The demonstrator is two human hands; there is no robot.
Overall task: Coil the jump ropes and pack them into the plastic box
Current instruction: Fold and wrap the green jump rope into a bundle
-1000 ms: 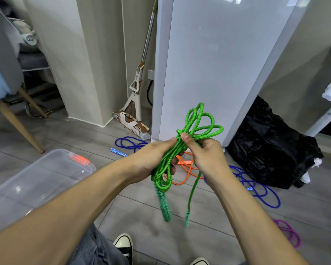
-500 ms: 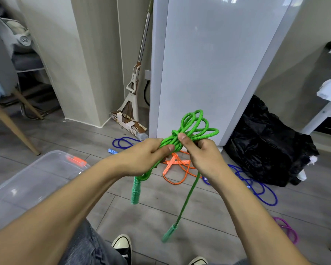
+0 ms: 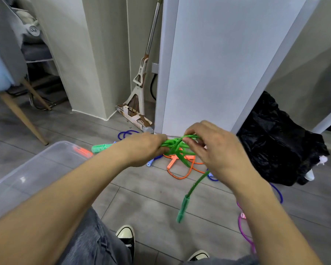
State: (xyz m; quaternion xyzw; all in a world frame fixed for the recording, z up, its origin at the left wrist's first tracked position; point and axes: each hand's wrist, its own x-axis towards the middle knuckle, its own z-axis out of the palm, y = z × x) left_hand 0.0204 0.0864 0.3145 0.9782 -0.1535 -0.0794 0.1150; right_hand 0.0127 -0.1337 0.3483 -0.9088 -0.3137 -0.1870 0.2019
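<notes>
Head camera looked down on the plastic box (image 3: 27, 175) at the left on the floor (image 3: 151, 203); nothing showed inside it. Both grips were closed on the green jump rope (image 3: 177, 148): left hand (image 3: 141, 150) bunching the coil, right hand (image 3: 214, 150) pinching strands. One green handle (image 3: 182, 209) dangled. Orange rope (image 3: 180, 169), blue rope (image 3: 126, 133) and pink rope (image 3: 245, 234) lay on the floor.
</notes>
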